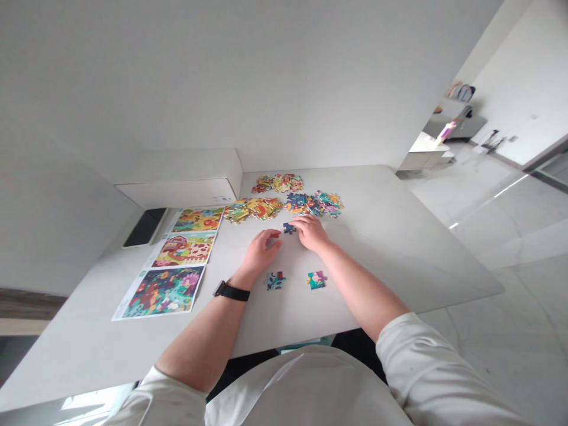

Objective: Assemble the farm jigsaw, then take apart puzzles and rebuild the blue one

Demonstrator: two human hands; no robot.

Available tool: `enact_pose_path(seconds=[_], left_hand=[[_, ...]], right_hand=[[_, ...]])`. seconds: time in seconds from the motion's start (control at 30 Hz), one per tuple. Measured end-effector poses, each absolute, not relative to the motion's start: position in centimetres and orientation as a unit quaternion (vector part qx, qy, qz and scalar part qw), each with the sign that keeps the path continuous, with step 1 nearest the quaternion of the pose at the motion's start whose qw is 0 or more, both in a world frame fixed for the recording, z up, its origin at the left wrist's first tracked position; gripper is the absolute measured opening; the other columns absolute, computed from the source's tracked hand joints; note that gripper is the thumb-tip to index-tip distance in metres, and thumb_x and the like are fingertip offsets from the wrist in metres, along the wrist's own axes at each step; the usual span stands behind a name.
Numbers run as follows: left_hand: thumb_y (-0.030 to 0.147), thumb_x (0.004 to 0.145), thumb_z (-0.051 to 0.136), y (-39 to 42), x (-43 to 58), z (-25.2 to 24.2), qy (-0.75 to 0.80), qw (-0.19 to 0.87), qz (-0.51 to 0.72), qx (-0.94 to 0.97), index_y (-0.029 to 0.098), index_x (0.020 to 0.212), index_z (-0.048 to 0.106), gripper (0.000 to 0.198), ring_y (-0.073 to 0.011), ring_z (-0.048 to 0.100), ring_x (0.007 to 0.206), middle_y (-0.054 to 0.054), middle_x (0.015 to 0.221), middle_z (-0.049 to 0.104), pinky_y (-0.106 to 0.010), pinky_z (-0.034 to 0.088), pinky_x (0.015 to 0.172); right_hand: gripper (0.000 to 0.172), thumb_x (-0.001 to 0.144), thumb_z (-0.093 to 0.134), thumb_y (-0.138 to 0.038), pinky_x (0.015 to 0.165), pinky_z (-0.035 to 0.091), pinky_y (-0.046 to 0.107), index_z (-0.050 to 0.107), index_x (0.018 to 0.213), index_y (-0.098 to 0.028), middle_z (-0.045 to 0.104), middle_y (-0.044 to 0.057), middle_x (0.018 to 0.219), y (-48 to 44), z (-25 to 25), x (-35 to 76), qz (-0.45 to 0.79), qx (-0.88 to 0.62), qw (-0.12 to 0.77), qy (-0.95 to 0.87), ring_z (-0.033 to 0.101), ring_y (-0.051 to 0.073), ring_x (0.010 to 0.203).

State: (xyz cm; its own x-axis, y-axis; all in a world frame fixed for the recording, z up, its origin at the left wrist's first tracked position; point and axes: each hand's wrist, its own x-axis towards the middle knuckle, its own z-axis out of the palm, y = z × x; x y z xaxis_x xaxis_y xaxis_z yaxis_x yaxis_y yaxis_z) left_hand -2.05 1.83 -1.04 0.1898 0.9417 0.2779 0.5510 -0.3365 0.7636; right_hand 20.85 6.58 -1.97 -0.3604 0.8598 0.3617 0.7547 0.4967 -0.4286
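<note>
A dark blue puzzle piece lies on the table between my two hands. My right hand has its fingertips and thumb at the right edge of this piece, gripping it. To the left, my left hand rests on the table with curved fingers and a gap between thumb and forefinger, holding nothing visible. Closer to me are two separate pieces: a teal and purple puzzle piece and a pink and teal puzzle piece. Just beyond my right hand is a heap of dark blue and multicoloured puzzle pieces.
Other heaps of yellow-orange pieces and red-yellow pieces lie farther back. On the left is a printed sheet with three pictures, beside a dark phone. A white box stands against the wall.
</note>
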Motion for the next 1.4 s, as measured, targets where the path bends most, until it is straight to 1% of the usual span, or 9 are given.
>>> enact_pose_path(seconds=[0.13,0.3,0.5,0.63,0.77,0.93,1.1,1.23,1.4], left_hand=[[0.035,0.092,0.065,2.0,-2.3,-1.2,0.519,0.258,0.374,0.724,0.023,0.114,0.074,0.027,-0.0282,0.073,0.112,-0.011,0.12,0.078,-0.044,0.057,0.103],[0.036,0.091,0.065,2.1,-2.5,-1.3,0.519,0.259,0.375,0.724,0.023,0.112,0.074,0.026,-0.0282,0.073,0.111,-0.011,0.119,0.078,-0.043,0.058,0.102],[0.034,0.091,0.064,1.8,-2.4,-0.9,0.509,0.256,0.362,0.738,0.023,0.115,0.074,0.028,-0.028,0.073,0.111,-0.011,0.116,0.078,-0.044,0.058,0.104],[0.033,0.092,0.064,1.8,-2.3,-1.0,0.506,0.251,0.359,0.743,0.022,0.116,0.074,0.028,-0.0279,0.073,0.111,-0.011,0.117,0.078,-0.044,0.058,0.103],[0.033,0.092,0.064,1.8,-2.3,-1.1,0.501,0.245,0.355,0.75,0.023,0.117,0.074,0.028,-0.0276,0.073,0.111,-0.01,0.116,0.077,-0.044,0.058,0.103],[0.032,0.093,0.064,1.9,-2.2,-1.3,0.495,0.242,0.353,0.756,0.023,0.119,0.074,0.03,-0.0287,0.072,0.112,-0.011,0.116,0.077,-0.045,0.057,0.103],[0.032,0.093,0.064,1.8,-2.2,-1.3,0.489,0.238,0.352,0.762,0.023,0.12,0.074,0.03,-0.0289,0.072,0.111,-0.011,0.115,0.076,-0.045,0.057,0.103],[0.032,0.094,0.063,1.7,-2.2,-1.2,0.487,0.237,0.348,0.765,0.023,0.122,0.073,0.03,-0.0285,0.072,0.111,-0.011,0.116,0.076,-0.045,0.057,0.104],[0.03,0.094,0.065,1.6,-2.1,-1.0,0.488,0.24,0.351,0.762,0.023,0.12,0.074,0.029,-0.0286,0.072,0.111,-0.01,0.115,0.076,-0.045,0.057,0.105]], right_hand=[[0.042,0.098,0.054,-0.011,0.119,0.049,0.049,0.08,0.126,-0.027,0.075,0.007,0.137,6.9,-1.7,21.9,0.077,-0.521,0.315,-0.79,0.065,0.028,0.127],[0.04,0.096,0.055,-0.017,0.113,0.052,0.052,0.078,0.128,-0.025,0.075,0.011,0.132,8.9,-1.4,27.7,0.021,-0.668,0.365,-0.648,0.063,0.032,0.125],[0.047,0.092,0.06,-0.014,0.114,0.048,0.053,0.08,0.131,-0.03,0.068,0.014,0.143,10.0,-1.7,33.1,0.055,-0.791,0.238,-0.561,0.061,0.034,0.129],[0.045,0.093,0.057,-0.015,0.115,0.047,0.048,0.079,0.132,-0.023,0.069,0.017,0.141,9.8,-1.8,33.0,0.039,-0.792,0.231,-0.564,0.06,0.032,0.13],[0.042,0.093,0.056,-0.018,0.109,0.051,0.05,0.08,0.128,-0.016,0.07,0.023,0.132,9.6,-1.6,33.2,0.017,-0.823,0.241,-0.514,0.062,0.035,0.125],[0.042,0.095,0.058,-0.02,0.106,0.053,0.052,0.08,0.129,-0.026,0.07,0.018,0.138,9.5,-1.4,33.5,0.018,-0.808,0.253,-0.531,0.063,0.036,0.125],[0.033,0.095,0.061,-0.023,0.1,0.056,0.049,0.084,0.119,-0.02,0.073,0.02,0.127,9.1,-0.8,33.4,0.015,-0.838,0.197,-0.508,0.066,0.037,0.119],[0.029,0.095,0.066,-0.026,0.098,0.056,0.047,0.083,0.119,-0.023,0.073,0.019,0.127,8.7,0.0,33.9,0.028,-0.85,0.159,-0.501,0.068,0.035,0.118],[0.051,0.088,0.075,-0.026,0.1,0.056,0.04,0.073,0.139,-0.027,0.072,0.014,0.137,8.5,0.7,35.1,0.076,-0.849,0.165,-0.496,0.07,0.03,0.121]])
